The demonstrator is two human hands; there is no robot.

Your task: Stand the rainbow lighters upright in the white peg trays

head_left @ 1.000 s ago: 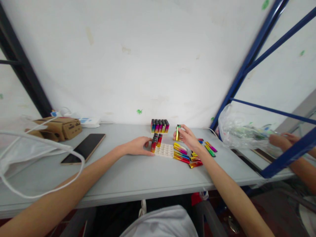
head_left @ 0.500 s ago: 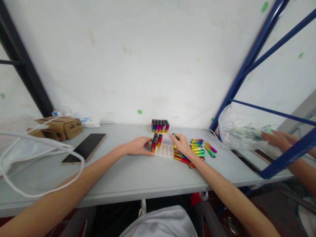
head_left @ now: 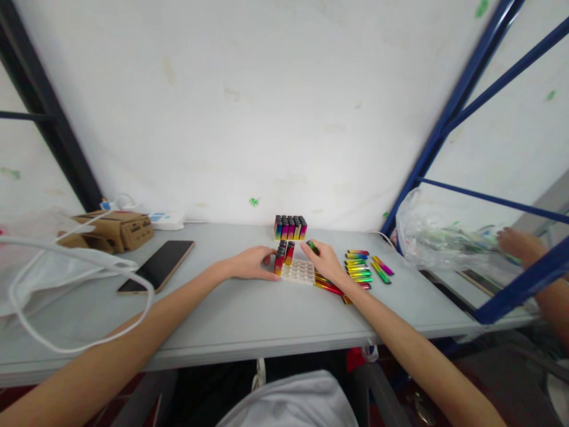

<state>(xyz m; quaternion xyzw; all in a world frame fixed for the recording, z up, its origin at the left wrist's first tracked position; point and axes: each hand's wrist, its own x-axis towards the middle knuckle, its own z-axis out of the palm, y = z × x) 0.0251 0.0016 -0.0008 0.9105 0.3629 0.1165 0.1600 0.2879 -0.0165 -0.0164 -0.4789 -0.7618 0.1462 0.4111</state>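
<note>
White rectangular plastic tray (head_left: 299, 271), gripped by the left hand (head_left: 252, 263); at the tray's right end, a green-and-black lighter (head_left: 313, 247) is gripped by the right hand (head_left: 326, 261).

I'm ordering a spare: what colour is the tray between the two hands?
The tray is off-white, best seen in the head view.

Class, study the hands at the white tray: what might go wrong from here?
1. The left hand is right beside the standing red lighters; a nudge might tip them.
2. The lighter in the right hand could slip or miss the tray's holes.
3. The right forearm might knock the loose lighters nearby.
</note>
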